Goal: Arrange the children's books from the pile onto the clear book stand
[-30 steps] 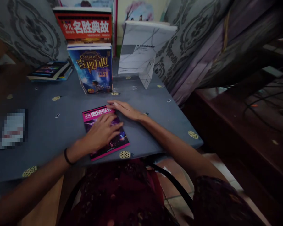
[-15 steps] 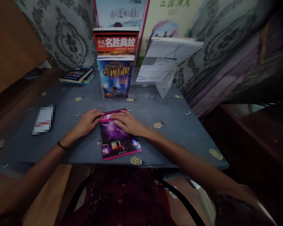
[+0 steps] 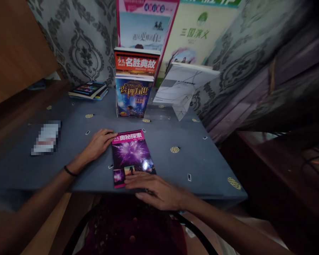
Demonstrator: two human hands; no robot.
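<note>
- The table [image 3: 199,166] carries the work.
- Behind, the white book [image 3: 172,90] and the blue book [image 3: 133,97] are propped up, apart from both hands.
- The purple book [image 3: 133,152] lies flat by the table's front edge: it is laid down, closed, front cover up, but the handling looks unfinished.
- The right hand [image 3: 158,191], fingers extended, covers its lower right corner, gripping nothing visible.
- The left hand [image 3: 98,144], fingers loosely bent, meets its upper left corner, no grip visible.
</note>
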